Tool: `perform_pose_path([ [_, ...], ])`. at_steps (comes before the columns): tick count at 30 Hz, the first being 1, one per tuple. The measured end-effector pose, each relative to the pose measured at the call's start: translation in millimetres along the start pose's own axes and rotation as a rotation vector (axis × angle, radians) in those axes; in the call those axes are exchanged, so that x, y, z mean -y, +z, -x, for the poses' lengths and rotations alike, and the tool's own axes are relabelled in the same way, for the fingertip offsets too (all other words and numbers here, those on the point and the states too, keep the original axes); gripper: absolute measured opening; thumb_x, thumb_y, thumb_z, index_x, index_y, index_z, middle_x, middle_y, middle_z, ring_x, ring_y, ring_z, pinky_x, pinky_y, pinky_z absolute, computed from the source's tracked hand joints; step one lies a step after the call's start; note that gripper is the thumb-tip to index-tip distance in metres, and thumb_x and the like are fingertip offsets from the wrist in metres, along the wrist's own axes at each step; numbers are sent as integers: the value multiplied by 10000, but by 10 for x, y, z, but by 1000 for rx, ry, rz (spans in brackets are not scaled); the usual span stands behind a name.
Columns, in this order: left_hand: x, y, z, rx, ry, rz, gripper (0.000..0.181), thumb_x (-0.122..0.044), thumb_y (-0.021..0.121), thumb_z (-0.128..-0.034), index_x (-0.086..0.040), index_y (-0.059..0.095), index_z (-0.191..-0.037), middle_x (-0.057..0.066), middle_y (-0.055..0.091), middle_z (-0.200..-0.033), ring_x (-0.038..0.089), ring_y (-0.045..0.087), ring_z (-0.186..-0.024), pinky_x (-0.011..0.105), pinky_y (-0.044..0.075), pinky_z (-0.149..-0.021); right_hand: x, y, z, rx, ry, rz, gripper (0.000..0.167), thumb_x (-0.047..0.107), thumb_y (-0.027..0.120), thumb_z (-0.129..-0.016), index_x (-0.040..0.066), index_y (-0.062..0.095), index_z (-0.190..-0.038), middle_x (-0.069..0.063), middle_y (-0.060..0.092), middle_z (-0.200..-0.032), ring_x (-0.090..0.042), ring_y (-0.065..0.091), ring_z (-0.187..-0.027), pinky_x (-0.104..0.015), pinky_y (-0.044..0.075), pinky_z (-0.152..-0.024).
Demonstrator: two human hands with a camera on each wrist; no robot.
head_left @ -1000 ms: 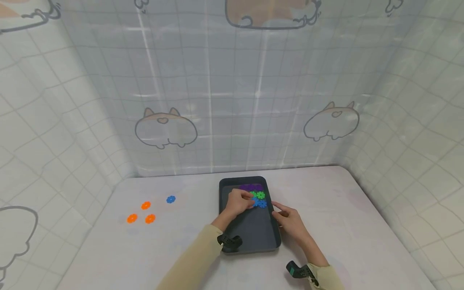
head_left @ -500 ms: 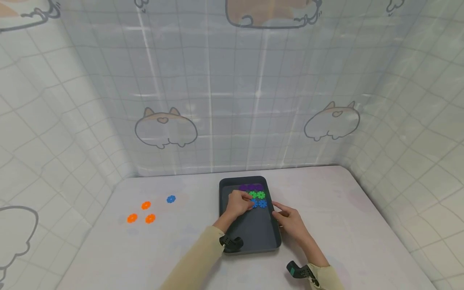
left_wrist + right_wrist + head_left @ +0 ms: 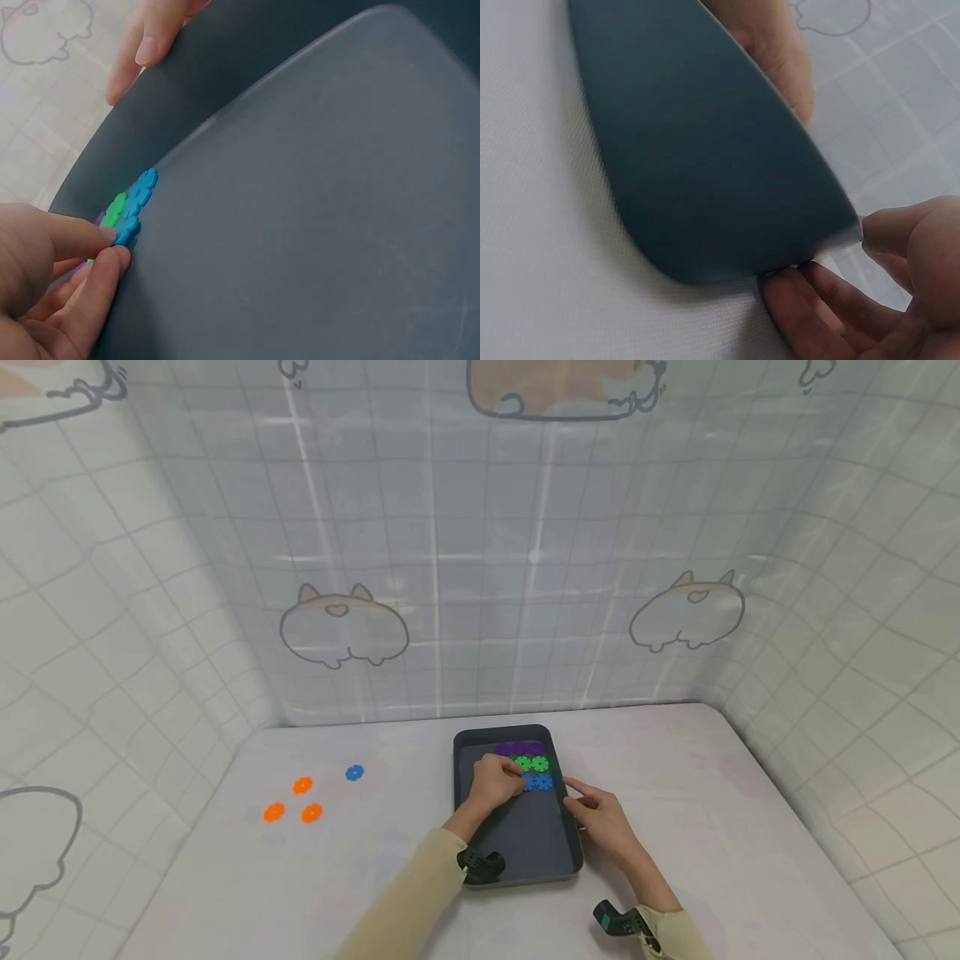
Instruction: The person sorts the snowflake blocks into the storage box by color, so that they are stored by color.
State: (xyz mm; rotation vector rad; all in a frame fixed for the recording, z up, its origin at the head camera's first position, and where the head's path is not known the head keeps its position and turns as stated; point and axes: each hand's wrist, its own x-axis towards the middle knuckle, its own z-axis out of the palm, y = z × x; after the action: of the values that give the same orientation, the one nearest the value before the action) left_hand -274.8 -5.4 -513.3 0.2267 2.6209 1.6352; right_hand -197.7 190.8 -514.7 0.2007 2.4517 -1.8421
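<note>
In the head view, my left hand [image 3: 495,782] reaches into the dark grey tray [image 3: 528,847]. The left wrist view shows its thumb and index finger pinching a blue flower-shaped plastic piece [image 3: 127,230] at the end of a blue row. Another blue piece [image 3: 543,782] lies to the right. Beyond are green pieces [image 3: 539,763] and a purple row [image 3: 520,749]; my fingers hide some of the pieces. My right hand [image 3: 607,825] holds the tray's right side, with the thumb [image 3: 889,230] at the rim and other fingers curled against the underside.
Left of the tray, three orange flower-shaped pieces [image 3: 302,785] and one loose blue piece [image 3: 354,772] lie on the white table [image 3: 375,852]. A tile-patterned curtain [image 3: 480,643] stands behind the table and along both sides.
My left hand has shifted slightly toward me, and the blue piece at its fingertips now sits in line with its neighbour, clear of the green ones. The right hand and tray have hardly moved.
</note>
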Motion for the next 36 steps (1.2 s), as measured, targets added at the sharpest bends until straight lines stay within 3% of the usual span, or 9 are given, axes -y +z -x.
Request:
perform_pose_path([
  [10, -47, -4, 12, -22, 36, -76, 137, -14, 782, -760, 11, 762, -894, 14, 681, -650, 96, 635, -533, 263, 538, -528, 10, 1, -18, -5, 10, 8, 406, 145, 631, -950, 140, 594, -1354, -119, 678, -961, -227, 656, -749, -356, 563, -650],
  [36, -27, 7, 10, -38, 20, -145, 136, -50, 793, -736, -36, 773, -870, 1, 691, -707, 108, 615, -586, 281, 532, -540, 14, -3, 3, -12, 13, 16, 390, 156, 628, -953, 138, 606, -1343, -116, 675, -950, -222, 642, -741, -344, 550, -614],
])
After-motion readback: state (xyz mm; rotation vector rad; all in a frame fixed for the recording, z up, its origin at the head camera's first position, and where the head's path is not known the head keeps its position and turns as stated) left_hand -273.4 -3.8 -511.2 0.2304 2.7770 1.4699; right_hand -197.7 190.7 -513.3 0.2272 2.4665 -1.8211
